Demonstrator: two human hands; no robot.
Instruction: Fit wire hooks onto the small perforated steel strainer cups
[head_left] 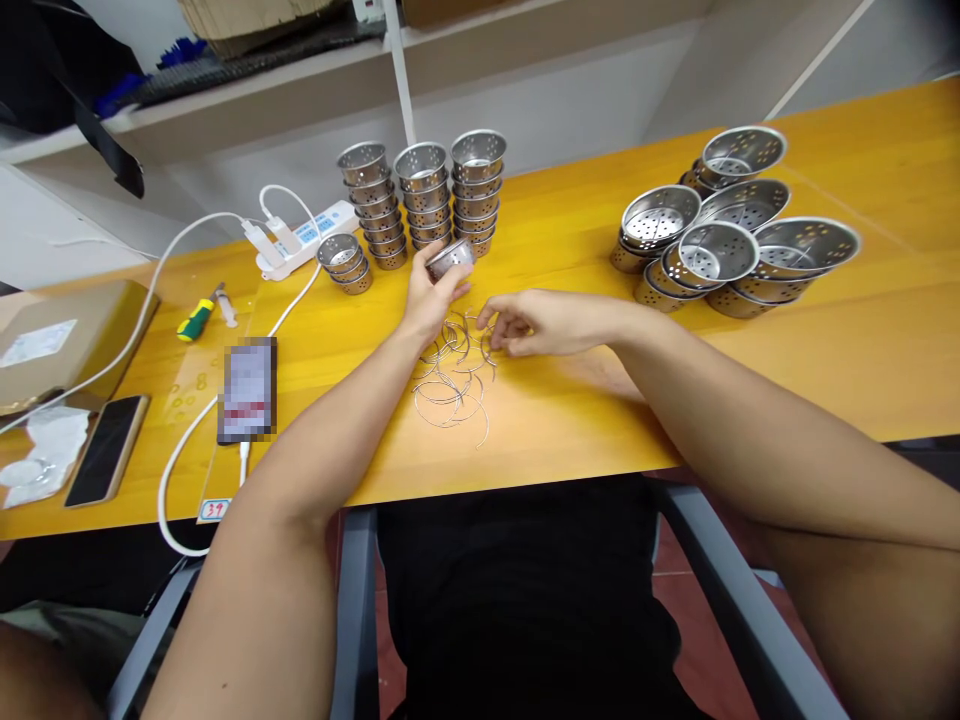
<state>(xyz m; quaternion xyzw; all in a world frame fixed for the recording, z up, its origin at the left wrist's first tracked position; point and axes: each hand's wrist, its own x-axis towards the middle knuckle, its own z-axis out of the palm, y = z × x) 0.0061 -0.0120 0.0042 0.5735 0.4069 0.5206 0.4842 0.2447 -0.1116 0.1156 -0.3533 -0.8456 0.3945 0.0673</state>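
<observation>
My left hand (431, 295) is closed on a small perforated steel cup (450, 260), tilted above the table in front of the stacked cups. Just to its right, my right hand (529, 322) hovers at the edge of a loose pile of thin curved wire rings (450, 385). Its fingers are loosely bent and apart, and I see nothing firmly gripped in them. Several wires lie tangled under and between both hands. Behind my left hand rise tall stacks of similar perforated cups (422, 185), with a shorter stack (345, 262) at their left.
Wider perforated cups (712, 255) stand nested at the right. To the left are a white power strip (307, 240) with cables, a green-yellow screwdriver (196, 320), a charging phone (247, 390), another phone (107, 450) and a cardboard box (75, 340). A shelf (300, 75) runs behind.
</observation>
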